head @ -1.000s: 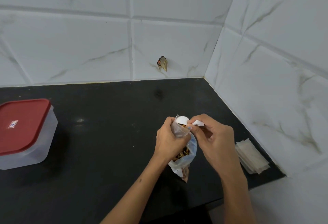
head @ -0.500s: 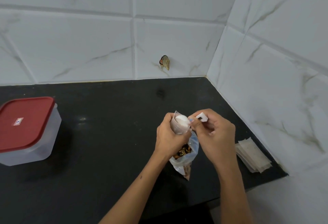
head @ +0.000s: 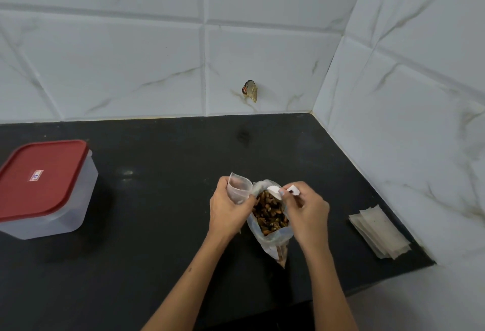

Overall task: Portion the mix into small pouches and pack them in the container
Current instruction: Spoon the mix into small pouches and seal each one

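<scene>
Two bare hands work at the lower centre of the frame over a black stone counter point(head: 157, 199). The left hand point(head: 227, 210) curls its fingers round a small clear plastic pouch point(head: 238, 188), held upright with its mouth open. Just right of it, touching, stands a larger clear plastic bag of brown mix point(head: 270, 215), its top open. The right hand point(head: 307, 211) pinches a white plastic spoon point(head: 279, 191) by the handle, the bowl over the mix. A lidded translucent container with a red lid point(head: 39, 186) sits at the left edge, well apart. A stack of flat empty pouches point(head: 378, 233) lies at the lower right by the white tiled wall point(head: 406, 94).
</scene>
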### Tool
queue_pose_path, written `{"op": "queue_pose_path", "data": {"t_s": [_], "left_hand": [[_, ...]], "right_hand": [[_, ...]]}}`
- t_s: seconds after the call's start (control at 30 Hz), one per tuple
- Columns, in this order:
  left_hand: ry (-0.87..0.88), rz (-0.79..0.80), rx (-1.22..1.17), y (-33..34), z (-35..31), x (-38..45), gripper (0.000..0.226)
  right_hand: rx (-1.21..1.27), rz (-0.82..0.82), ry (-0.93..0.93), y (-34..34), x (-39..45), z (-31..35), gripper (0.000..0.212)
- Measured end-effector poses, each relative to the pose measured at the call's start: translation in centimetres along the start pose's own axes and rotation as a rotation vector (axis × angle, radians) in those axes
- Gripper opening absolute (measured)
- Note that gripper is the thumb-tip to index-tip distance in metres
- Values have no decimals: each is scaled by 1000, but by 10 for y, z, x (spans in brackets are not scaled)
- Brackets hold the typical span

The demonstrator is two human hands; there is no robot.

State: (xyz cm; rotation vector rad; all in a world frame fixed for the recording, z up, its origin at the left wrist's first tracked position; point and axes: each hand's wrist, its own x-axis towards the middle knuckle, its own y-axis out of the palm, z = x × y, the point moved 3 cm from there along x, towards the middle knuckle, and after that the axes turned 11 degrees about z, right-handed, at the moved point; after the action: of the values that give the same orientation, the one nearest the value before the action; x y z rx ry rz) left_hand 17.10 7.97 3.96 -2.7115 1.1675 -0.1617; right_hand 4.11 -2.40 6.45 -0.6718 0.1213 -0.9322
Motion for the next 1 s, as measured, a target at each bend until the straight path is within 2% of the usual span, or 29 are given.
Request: {"op": "queue_pose_path", "data": {"t_s": [0.17, 0.43, 0.63, 0.83, 1.0], "left_hand": [[-72, 30, 1, 3, 10, -2, 31], [-152, 108, -80, 10, 22, 0, 33], [-174, 97, -96, 9, 26, 2, 35], [-156, 103, -102, 11, 29, 1, 30], [-146, 109, -96, 10, 29, 1, 34]], "right_hand": [[-128, 96, -51, 21, 3, -10, 7], [-130, 309, 33, 17, 9, -11, 5], [-117, 162, 9, 11, 10, -11, 5], [-98, 271, 70, 22, 6, -10, 4], [-138, 5, 108, 0, 5, -7, 10]]}}
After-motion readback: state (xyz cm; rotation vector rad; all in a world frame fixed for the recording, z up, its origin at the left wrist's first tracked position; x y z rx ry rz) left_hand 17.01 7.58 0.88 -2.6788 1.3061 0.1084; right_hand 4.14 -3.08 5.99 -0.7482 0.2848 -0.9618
